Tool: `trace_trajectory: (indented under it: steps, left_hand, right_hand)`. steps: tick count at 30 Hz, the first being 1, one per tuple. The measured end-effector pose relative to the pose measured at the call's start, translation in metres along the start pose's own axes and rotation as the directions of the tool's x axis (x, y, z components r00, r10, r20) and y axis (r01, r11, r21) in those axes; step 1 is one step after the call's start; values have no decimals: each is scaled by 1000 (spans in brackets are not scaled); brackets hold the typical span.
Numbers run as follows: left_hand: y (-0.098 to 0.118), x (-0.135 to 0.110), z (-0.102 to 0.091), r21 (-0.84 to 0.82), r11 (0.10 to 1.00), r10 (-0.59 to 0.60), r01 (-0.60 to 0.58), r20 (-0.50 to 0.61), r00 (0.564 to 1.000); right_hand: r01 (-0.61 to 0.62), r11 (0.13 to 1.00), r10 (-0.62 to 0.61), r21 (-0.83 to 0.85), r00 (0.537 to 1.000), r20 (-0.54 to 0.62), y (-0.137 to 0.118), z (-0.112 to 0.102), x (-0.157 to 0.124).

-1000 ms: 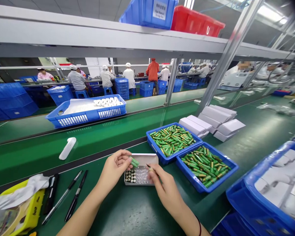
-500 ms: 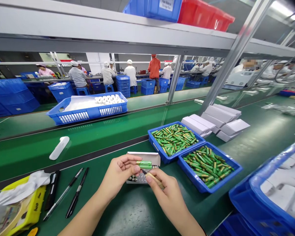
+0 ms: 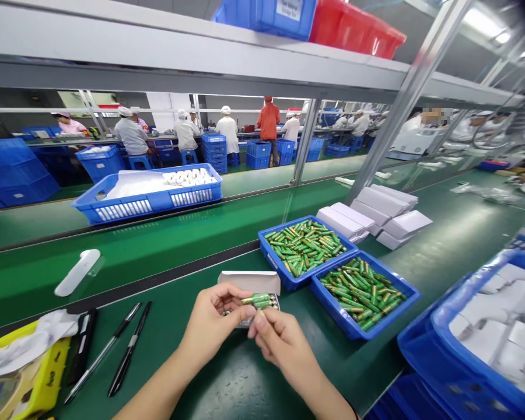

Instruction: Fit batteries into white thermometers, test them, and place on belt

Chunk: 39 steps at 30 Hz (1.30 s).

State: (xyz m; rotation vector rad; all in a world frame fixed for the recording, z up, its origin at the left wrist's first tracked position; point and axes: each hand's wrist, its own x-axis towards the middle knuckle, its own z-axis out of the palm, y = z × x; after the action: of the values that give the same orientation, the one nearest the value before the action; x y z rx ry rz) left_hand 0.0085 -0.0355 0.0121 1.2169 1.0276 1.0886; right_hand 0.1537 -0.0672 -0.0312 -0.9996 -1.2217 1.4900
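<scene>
Bench: L-hand pinches battery, R-hand touching.

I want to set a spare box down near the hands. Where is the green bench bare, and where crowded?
Bare: bench between the black pens and the left hand, which holds a green battery; also between the forearms. Crowded: right of the right hand, with battery trays, white boxes, blue crate.

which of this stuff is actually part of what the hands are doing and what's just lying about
In use: left hand, right hand, green battery between them, small white box under it, far battery tray, near battery tray.
Lying about: black pens, yellow box, white part on the belt, blue basket.
</scene>
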Motion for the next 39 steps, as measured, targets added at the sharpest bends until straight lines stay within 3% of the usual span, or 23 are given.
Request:
trace_trajectory:
  steps: [3,6,8,10,11,12,15,18,20,21,23,25,28,29,31,32,33,35,36,37,39]
  left_hand:
    - [1,-2,1,131,991,33,-29,-31,999]
    - [2,-4,-4,265,962,58,-59,11,998]
    - [1,-7,-7,369,926,55,-81,81,995]
    - [-2,-9,-10,443,890,50,-105,135,990]
    - [-5,-11,-10,461,879,66,-122,136,989]
    - [-7,-12,-9,474,868,103,-147,117,988]
    - [-15,-15,-5,526,792,321,-309,72,944]
    - [-20,-18,0,558,629,542,-541,184,820]
    - [-19,-19,0,542,544,610,-641,270,745]
    - [-17,-19,0,530,532,607,-661,305,734]
    - [-10,-17,-3,497,588,522,-639,370,768]
    - [-2,-14,-7,468,703,383,-536,386,839]
    - [6,-7,-18,472,806,276,-358,235,932]
    - [6,-5,-22,501,802,285,-326,158,945]
    - [4,-1,-31,598,744,336,-298,51,941]
    - [0,2,-35,653,696,365,-299,37,930]
    - [-4,4,-38,705,638,389,-309,52,920]
    - [-16,9,-42,783,515,409,-348,132,903]
    - [-23,11,-43,813,450,407,-369,181,895]
    - [-29,13,-43,839,385,396,-386,227,889]
    - [-41,17,-41,875,266,355,-404,301,885]
  right_hand:
    - [-55,995,52,79,998,42,3,-2,1]
    - [-97,980,93,174,995,34,-6,-15,3]
    - [-14,965,56,263,986,-154,-17,-30,5]
    - [175,961,-73,215,908,-413,-26,-44,6]
    - [243,961,-152,135,866,-477,-27,-47,7]
    - [270,961,-213,57,858,-467,-26,-47,7]
    - [218,974,-197,69,953,-230,-14,-31,5]
    - [150,959,-123,241,985,-122,-1,-12,5]
    - [126,956,-100,263,989,-109,1,-9,5]
    - [114,959,-91,260,991,-98,-1,-11,4]
    - [71,965,-59,253,997,-53,-5,-15,1]
    - [-2,970,-5,242,1000,30,-10,-18,-4]
    - [-66,987,47,146,991,129,-17,-20,-12]
    - [-39,998,33,58,995,99,-19,-24,-14]
    - [59,969,-81,-238,993,-86,-23,-41,-15]
    - [88,897,-193,-434,959,-206,-25,-54,-14]
    - [75,785,-333,-615,888,-318,-27,-69,-13]
    - [-47,546,-598,-837,677,-429,-28,-104,-8]
    - [-120,454,-670,-883,607,-427,-28,-120,-7]
    - [-195,382,-697,-903,581,-420,-28,-134,-5]
    - [-283,295,-675,-913,614,-409,-26,-153,-5]
